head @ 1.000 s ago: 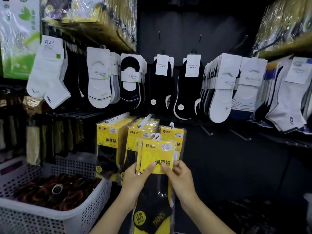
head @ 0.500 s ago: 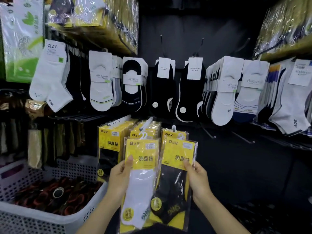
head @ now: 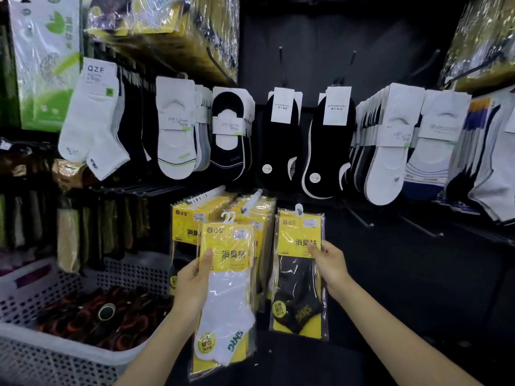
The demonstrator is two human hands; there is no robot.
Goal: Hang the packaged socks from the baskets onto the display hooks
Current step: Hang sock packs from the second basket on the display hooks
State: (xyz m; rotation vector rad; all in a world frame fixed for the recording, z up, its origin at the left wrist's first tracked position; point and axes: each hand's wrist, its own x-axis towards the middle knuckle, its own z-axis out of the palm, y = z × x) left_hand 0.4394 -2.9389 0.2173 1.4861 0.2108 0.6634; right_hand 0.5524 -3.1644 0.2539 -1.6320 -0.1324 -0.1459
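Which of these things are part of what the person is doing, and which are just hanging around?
In the job: left hand holding the yellow pack of white socks; right hand holding the yellow pack of black socks; matching yellow packs already on hooks; white perforated plastic basket.
Just there: carded white and black socks on the upper row; green-and-white box.

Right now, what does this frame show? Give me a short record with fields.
left hand: grips white sock pack by its left edge
right hand: pinches black sock pack at its yellow card
behind hands: rows of yellow packs on pegs
basket: lower left, dark items inside
bare hook: right of black sock pack
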